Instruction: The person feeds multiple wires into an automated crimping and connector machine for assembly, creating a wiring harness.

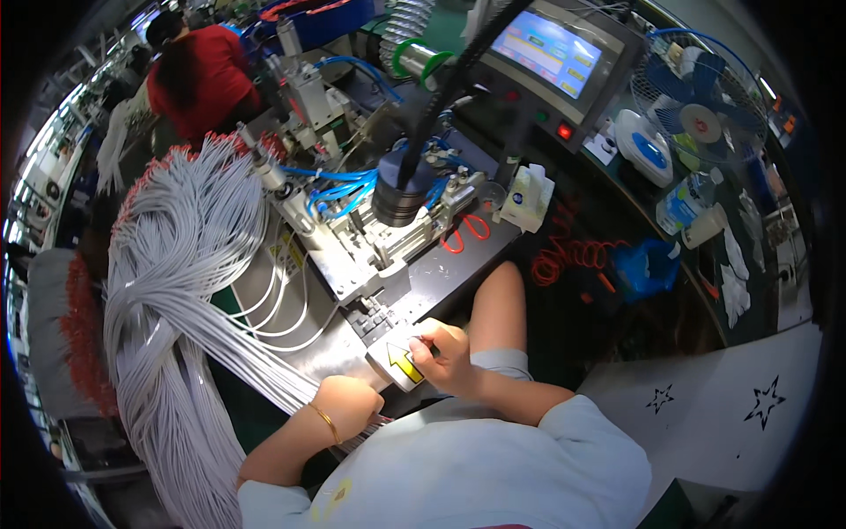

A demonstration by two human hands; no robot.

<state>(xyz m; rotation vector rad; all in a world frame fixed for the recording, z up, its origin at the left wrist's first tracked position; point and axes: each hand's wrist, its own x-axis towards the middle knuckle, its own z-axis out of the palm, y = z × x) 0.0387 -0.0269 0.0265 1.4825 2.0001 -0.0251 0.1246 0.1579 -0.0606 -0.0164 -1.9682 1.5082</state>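
My left hand [348,406], with a gold bracelet at the wrist, is closed in a fist near my lap. A thick bundle of light grey cables [264,366] runs up to it and passes under or into it; what its fingers hold is hidden. My right hand [448,357] is pinched beside the white front block [397,363] of the bench machine, which bears a yellow arrow. Whatever sits between those fingertips is too small to name. Just beyond lies a small metal fixture [368,317]. Several single cables [286,333] loop toward it from the left.
Left of the machine [352,251] hangs a big heap of grey cables [189,220] with red ends. A lit screen [546,53], a tissue box [527,198], red-handled scissors [465,234], a fan [701,106] and a bottle [687,203] stand around. Someone in red [203,79] sits further back.
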